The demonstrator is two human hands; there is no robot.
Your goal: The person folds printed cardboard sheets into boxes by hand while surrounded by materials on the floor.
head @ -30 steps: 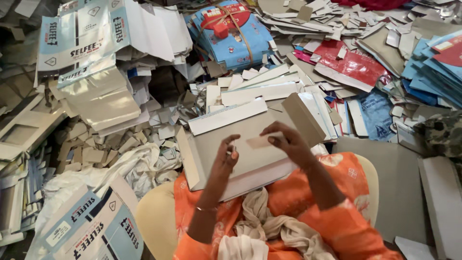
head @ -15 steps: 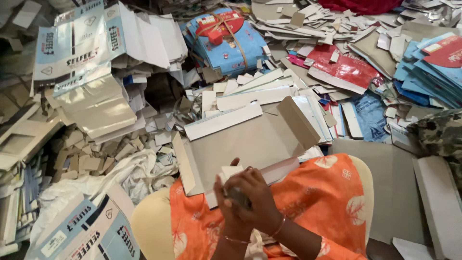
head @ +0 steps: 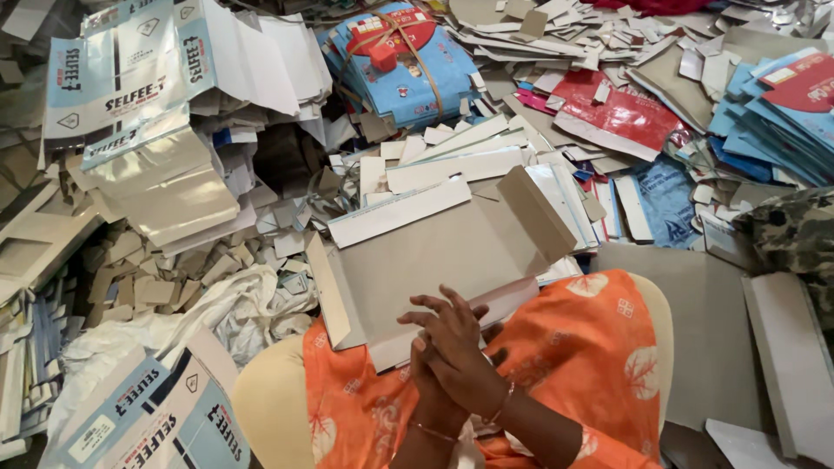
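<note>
Left of frame: stacks of flattened printed cartons [head: 130,95], white and pale blue, with loose cardboard offcuts [head: 148,278] below them.

Centre: grey unfolded box blank [head: 434,252], flaps half raised, resting on the lap against the orange garment [head: 573,365]. Looks light, thin board: stiff across the panels, floppy at the creases, easy to dent or tear at the corners. Dry matte face, not slippery. Best grip probably along the near folded edge or the two side flaps, not mid-panel.

Lower centre: left hand [head: 430,386] and right hand [head: 456,347] pressed together just over the blank's near edge, right on top, fingers half spread and curled. Cannot tell whether anything sits between the palms. Wrists bent up, forearms rising from the bottom edge, bangles on both.

Upper centre: tied bundle of blue cartons [head: 400,61]. Right: red sheet [head: 621,108], blue stack [head: 773,122], plain grey board [head: 695,330].
</note>
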